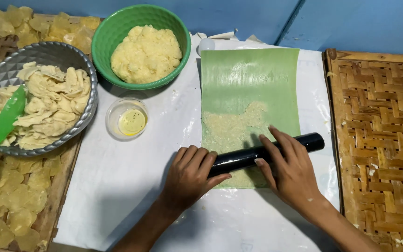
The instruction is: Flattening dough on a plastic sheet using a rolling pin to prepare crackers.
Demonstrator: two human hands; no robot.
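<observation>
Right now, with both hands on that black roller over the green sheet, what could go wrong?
1. The dough layer is patchy, so it may tear or come out uneven under the black roller.
2. The left hand is at the green sheet edge; the sheet could slip on the white liner.

A black, glossy rolling pin lies slantwise across the near end of a green sheet, its right end raised toward the far side; the sheet lies flat, long side running away; a thin, ragged layer of pale yellowish dough is spread on its near half.
</observation>
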